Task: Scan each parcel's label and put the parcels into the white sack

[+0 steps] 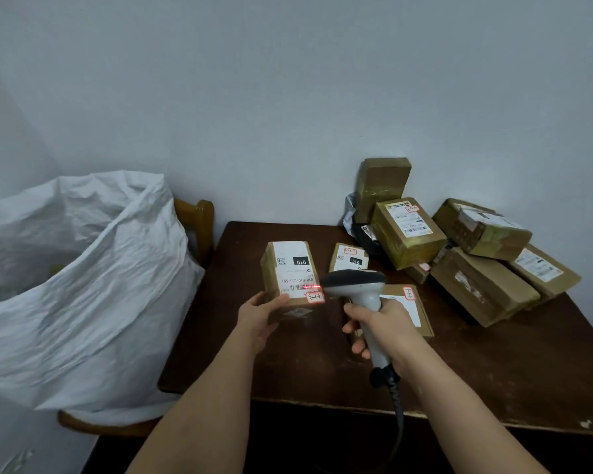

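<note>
Two hands full: left (261, 316) gripping parcel (290, 273) labelled "010", right (379, 325) clasping scanner (355, 285).

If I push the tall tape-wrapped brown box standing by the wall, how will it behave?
The tall tape-wrapped brown box probably tips easily: it stands on end, leaning. Its glossy tape may feel slippery. It looks stiff, holding square edges.

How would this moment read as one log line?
step: scanning | left hand: holds parcel | right hand: grips barcode scanner | white sack: open
</note>
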